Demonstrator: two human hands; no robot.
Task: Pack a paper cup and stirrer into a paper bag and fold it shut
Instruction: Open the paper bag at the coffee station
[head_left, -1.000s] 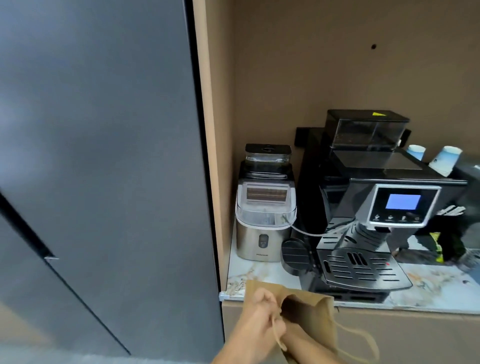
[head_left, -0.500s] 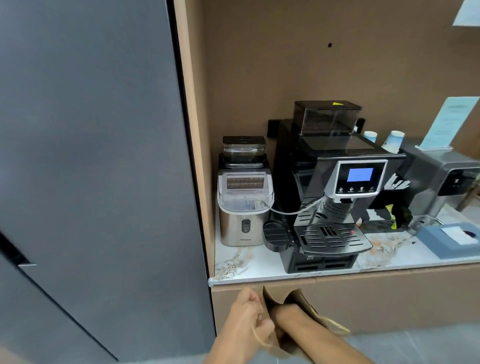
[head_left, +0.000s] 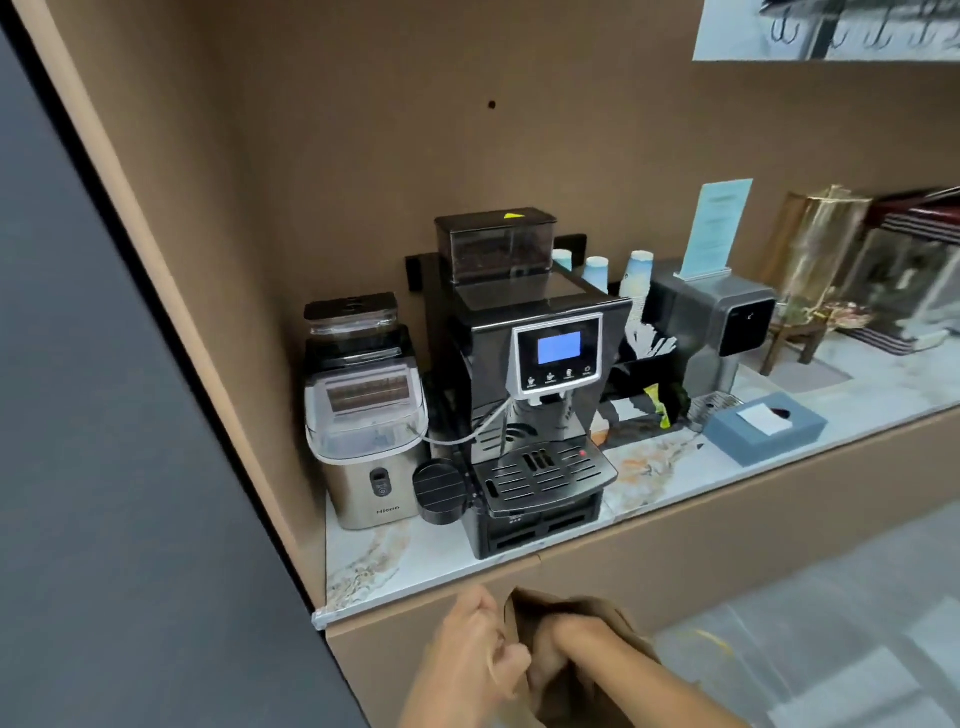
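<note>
Holding: the left hand (head_left: 475, 657) is gripping the near edge of the paper bag (head_left: 602, 629), fingers curled tight around the paper at the mouth.
Reaching: the right hand (head_left: 558, 654) is sitting inside the bag's mouth, and the paper is hiding the fingers, so I cannot tell whether that hand is open or closed.
Bag: it is hanging in the air below the front edge of the counter (head_left: 395, 566), in front of the brown cabinet face, with its mouth pulled open between the two hands.
Cups: paper cups (head_left: 636, 273) are standing upside down in stacks behind the coffee machine (head_left: 530, 384), near the back wall; blue and white patterns are showing on them.
Stirrers: pale sticks (head_left: 654, 340) are poking out of a dark holder just right of the coffee machine, below the cups; they are too blurred to tell more.
Coffee machine: it is standing on the counter with its blue screen glowing and its drip tray facing forward.
Ice maker: a silver ice maker (head_left: 366, 431) is sitting just left of the coffee machine, with a thin tube running between them.
Tissue box: a blue-grey tissue box (head_left: 766, 436) is resting near the counter's front edge, to the right.
Water dispenser: a grey unit (head_left: 722, 317) is standing behind the tissue box, carrying a pale blue sign (head_left: 717, 228) on top.
</note>
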